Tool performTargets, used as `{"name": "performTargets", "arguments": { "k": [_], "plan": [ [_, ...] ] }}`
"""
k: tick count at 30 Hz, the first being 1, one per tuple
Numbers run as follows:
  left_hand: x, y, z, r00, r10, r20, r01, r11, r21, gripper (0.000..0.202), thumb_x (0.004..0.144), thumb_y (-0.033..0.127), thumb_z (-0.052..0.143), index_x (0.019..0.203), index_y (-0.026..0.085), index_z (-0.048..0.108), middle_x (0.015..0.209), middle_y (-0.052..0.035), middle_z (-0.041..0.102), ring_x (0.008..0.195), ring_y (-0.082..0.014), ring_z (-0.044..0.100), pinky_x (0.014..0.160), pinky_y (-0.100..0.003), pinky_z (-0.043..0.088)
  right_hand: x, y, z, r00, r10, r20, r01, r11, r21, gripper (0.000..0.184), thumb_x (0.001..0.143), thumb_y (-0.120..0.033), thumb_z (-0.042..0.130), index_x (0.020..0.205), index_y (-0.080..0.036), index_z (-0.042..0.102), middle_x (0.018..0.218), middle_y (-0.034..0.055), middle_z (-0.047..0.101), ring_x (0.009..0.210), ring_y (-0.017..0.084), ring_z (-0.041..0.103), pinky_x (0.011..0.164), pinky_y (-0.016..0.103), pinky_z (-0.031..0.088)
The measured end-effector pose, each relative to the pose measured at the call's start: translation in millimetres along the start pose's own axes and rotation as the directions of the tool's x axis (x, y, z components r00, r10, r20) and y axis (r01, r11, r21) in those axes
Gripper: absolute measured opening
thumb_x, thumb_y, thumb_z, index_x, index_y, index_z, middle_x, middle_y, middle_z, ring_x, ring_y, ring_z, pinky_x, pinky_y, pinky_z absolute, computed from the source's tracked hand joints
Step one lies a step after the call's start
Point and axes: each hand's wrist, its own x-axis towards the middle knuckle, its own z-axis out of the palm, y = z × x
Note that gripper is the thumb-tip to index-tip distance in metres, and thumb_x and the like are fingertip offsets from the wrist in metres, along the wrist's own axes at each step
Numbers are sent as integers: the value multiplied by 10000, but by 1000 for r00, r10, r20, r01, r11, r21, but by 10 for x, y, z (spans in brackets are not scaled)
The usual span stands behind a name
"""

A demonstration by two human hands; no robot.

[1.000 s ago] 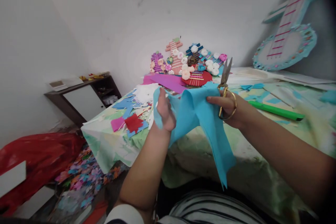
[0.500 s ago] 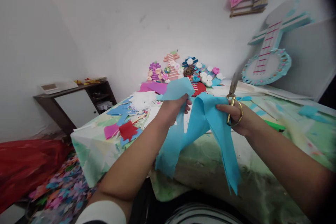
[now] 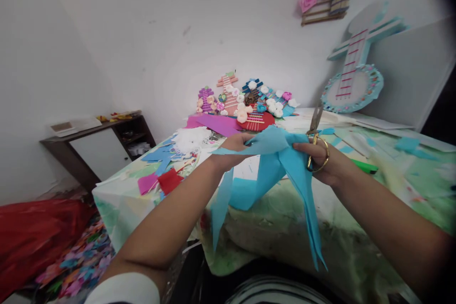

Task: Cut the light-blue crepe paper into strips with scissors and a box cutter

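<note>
The left hand (image 3: 237,145) has just laid the top flap of the blue cloth (image 3: 272,171) down toward the right hand (image 3: 322,164), so the folds now lie closer together. Half a second ago that flap stood up over the left hand; now its pale end pokes out across the wrist. Both hands grip the cloth, a little apart, in front of the table (image 3: 114,209), and 2 long tails hang down. The scissors (image 3: 316,121) hang on the right hand, blades up. Cloth hides the left fingertips, so I can't tell which layer they pinch.
</note>
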Motion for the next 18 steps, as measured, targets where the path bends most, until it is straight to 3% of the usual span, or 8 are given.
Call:
{"name": "performTargets", "arguments": {
  "k": [2, 9, 14, 18],
  "plan": [
    [22, -35, 32, 999, 26, 26, -27, 999, 40, 66, 574, 213, 665, 608, 161, 645, 590, 27, 563, 610, -119, 507, 562, -209, 373, -7, 17, -22, 1000, 7, -8, -7, 1000, 1, 172, 617, -230, 649, 780, -186, 612, 652, 7, 661, 553, 158, 599, 553, 281, 501],
    [25, -26, 142, 991, 6, -132, 3, 998, 68, 150, 668, 297, 603, 600, 163, 609, 452, 50, 440, 453, -78, 394, 465, -195, 306, -37, 92, -68, 999, 42, 0, -42, 998, 39, 113, 622, -225, 659, 726, -203, 622, 660, 8, 661, 579, 164, 605, 601, 292, 506],
    [57, -89, 184, 966, -156, -207, 93, 954, -284, 141, 609, 177, 596, 533, 156, 479, 397, 85, 322, 348, -40, 278, 348, -162, 175, -48, 152, -98, 999, 5, -35, -3, 999, 53, 143, 614, -216, 662, 753, -189, 642, 614, 4, 658, 507, 147, 587, 556, 277, 498],
    [132, -135, 130, 938, -227, -261, 92, 891, -445, 205, 658, 169, 507, 528, 177, 349, 405, 95, 278, 310, -29, 206, 318, -151, 125, -39, 193, -140, 996, 14, -86, -7, 996, 84, 158, 591, -211, 674, 742, -181, 638, 636, 5, 664, 512, 144, 590, 531, 266, 494]
  ]
}}
